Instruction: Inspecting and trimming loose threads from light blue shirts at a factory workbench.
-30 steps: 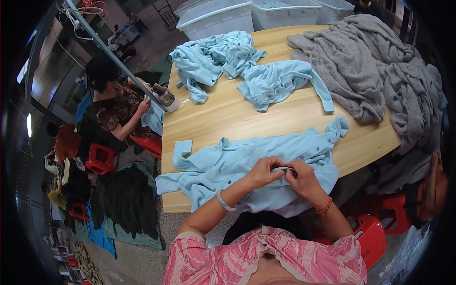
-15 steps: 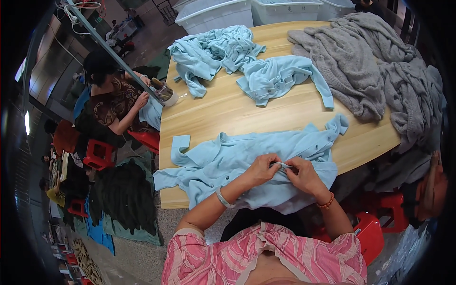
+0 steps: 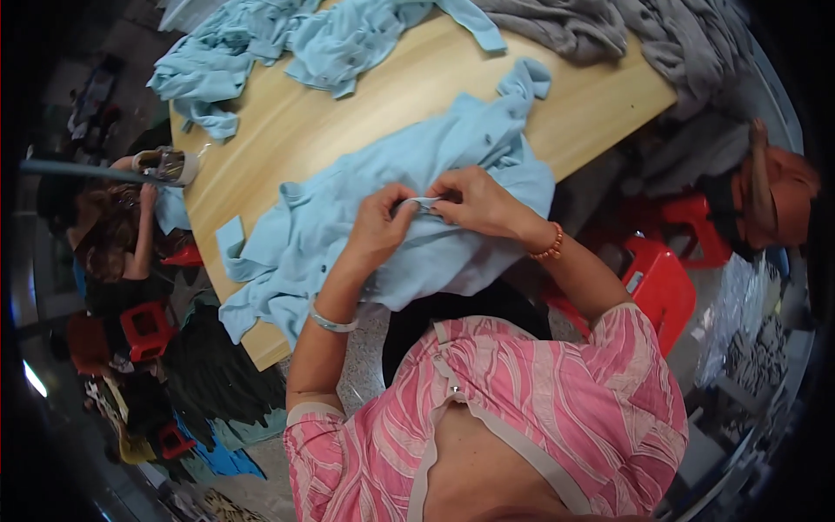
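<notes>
A light blue buttoned cardigan lies spread and wrinkled along the near edge of the wooden table. My left hand pinches a folded edge of it between thumb and fingers. Close beside it, my right hand pinches the same edge, and the two fingertips nearly meet there. Dark buttons show on the cloth on either side of my hands. Whether a button sits between my fingers, I cannot tell.
More light blue garments are heaped at the far side, with grey knitwear at the far right. A cup of tools stands by the left edge, near another person. Red stools stand to my right, and dark garments lie at lower left.
The whole view has tilted and shifted, so the table appears turned and higher up. Both hands keep pinching the cardigan's edge, with little visible change in their hold.
</notes>
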The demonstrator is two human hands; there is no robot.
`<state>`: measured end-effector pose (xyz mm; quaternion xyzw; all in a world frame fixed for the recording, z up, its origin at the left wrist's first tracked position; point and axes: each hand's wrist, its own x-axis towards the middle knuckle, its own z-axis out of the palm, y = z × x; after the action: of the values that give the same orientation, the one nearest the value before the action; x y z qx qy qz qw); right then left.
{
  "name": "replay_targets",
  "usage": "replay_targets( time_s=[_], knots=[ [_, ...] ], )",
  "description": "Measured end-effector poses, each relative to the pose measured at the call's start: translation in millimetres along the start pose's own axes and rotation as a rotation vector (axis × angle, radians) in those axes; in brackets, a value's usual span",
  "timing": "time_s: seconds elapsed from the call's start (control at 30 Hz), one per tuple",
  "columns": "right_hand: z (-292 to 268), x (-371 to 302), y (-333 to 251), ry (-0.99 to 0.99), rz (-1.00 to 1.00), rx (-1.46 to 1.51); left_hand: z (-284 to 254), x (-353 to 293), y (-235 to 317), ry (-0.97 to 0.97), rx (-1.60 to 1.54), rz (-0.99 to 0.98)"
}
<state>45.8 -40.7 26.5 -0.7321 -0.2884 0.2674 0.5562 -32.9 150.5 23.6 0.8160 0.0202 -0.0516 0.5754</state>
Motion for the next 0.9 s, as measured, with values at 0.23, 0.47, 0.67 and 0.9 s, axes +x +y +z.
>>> replay_targets(
  time_s=[0.23, 0.47, 0.67, 0.9],
  knots=[
    [-6, 4, -4, -0.062, -0.054, -0.034, 2, 4, 5, -0.010, 0.046, -0.069],
    [-36, -7, -6, -0.051, -0.159, -0.339, -7, -4, 5, 0.029, 0.059, -0.081],
    [-59, -14, -1, -0.041, -0.139, -0.311, 4, -3, 23, 0.154, 0.232, 0.062],
    [-58, -11, -6, -0.141, 0.060, -0.130, 35, 16, 48, 0.054, 0.401, 0.362]
  ],
)
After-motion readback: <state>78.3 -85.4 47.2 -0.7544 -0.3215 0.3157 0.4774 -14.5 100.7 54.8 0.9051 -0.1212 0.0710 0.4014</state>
